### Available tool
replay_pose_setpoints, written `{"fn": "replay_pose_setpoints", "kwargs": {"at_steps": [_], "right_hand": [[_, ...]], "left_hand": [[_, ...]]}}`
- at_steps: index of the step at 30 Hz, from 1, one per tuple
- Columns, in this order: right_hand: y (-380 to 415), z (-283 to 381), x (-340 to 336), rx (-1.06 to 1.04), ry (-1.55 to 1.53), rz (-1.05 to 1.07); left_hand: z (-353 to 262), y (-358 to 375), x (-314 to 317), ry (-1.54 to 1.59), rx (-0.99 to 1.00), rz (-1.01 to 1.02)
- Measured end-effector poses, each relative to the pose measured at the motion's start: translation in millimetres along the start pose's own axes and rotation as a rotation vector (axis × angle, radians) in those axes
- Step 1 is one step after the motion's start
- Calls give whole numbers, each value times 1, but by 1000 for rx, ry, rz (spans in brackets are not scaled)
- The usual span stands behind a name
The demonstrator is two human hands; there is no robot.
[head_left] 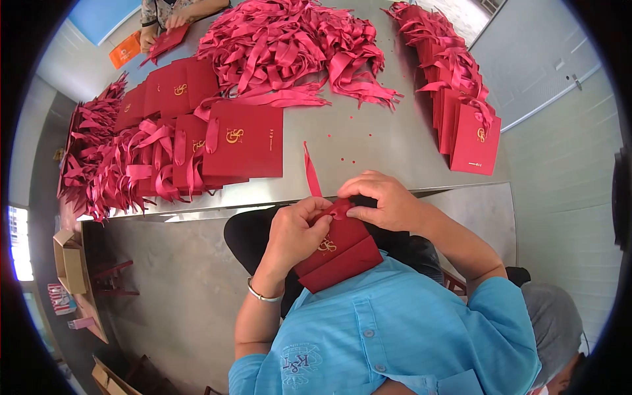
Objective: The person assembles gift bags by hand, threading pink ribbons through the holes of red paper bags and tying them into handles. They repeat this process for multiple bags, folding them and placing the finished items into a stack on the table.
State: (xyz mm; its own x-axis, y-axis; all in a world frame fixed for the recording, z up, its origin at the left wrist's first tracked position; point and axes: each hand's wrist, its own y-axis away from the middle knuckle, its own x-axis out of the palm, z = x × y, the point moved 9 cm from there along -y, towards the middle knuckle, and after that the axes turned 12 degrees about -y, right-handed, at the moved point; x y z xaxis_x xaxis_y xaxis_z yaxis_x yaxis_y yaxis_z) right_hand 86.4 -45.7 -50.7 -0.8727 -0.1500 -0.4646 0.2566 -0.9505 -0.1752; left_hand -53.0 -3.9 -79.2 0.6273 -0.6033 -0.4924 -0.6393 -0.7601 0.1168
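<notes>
A dark red paper gift bag (351, 258) with a gold logo rests against my lap and blue shirt, its top edge toward the table. My left hand (297, 232) is closed on the bag's upper left edge, thumb and fingers pinching near the ribbon. At the upper middle of the bag, my right hand (385, 203) pinches the ribbon where it meets the bag's edge. A loose end of the red ribbon (311, 172) sticks up past my left fingers onto the table edge. The exact spot between the fingertips is partly hidden.
The metal table (395, 148) bears a big heap of red ribbons (283, 43). Rows of red bags (242, 141) with ribbons stand at the left, and another row of bags (475, 141) at the right. Across the table, another person's hands (176, 23) hold a red bag.
</notes>
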Motion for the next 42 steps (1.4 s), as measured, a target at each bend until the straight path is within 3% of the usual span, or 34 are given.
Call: {"fn": "replay_pose_setpoints", "kwargs": {"at_steps": [2, 4, 5, 10, 14, 17, 19, 20, 22, 23, 25, 26, 28, 31, 35, 37, 42], "right_hand": [[-3, 11, 3, -91, 53, 11], [-4, 2, 1, 141, -160, -82], [-5, 3, 3, 138, -158, -76], [-5, -1, 9, 160, -41, 10], [-6, 13, 3, 157, -57, -48], [-7, 29, -4, 167, 170, -26], [-9, 51, -2, -109, 421, -41], [-10, 53, -4, -110, 424, -39], [-16, 43, 3, 90, 243, 132], [-19, 42, 1, 86, 245, 134], [-14, 12, 11, 452, -327, 214], [-14, 11, 12, 450, -326, 219], [-7, -1, 21, 638, -616, 227], [-5, 1, 24, 503, -569, 313], [3, 1, 18, 511, -608, 373], [8, 10, 17, 499, -946, 459], [1, 13, 4, 327, -1114, 381]], "left_hand": [[1, 1, 0, 24, -23, 7], [2, 2, -3, 28, -21, -4], [2, 2, -3, 31, -18, -8], [1, 3, -8, -24, -2, -53], [1, 2, -9, -67, -11, -64], [-3, 2, -9, -124, 19, -74], [-7, 1, -10, -119, 8, -80], [-7, 1, -11, -118, -3, -83], [-6, 0, -10, -125, 28, -108], [-7, 1, -11, -134, 56, -131], [-8, 1, -13, -145, 57, -136], [-9, 1, -13, -155, 59, -134], [-5, 0, -13, -129, 71, -149], [-3, 0, -13, -108, 68, -144], [-3, -3, -9, -103, 70, -120], [-5, -3, -8, -68, 48, -90], [1, -5, -7, -74, -6, -63]]}}
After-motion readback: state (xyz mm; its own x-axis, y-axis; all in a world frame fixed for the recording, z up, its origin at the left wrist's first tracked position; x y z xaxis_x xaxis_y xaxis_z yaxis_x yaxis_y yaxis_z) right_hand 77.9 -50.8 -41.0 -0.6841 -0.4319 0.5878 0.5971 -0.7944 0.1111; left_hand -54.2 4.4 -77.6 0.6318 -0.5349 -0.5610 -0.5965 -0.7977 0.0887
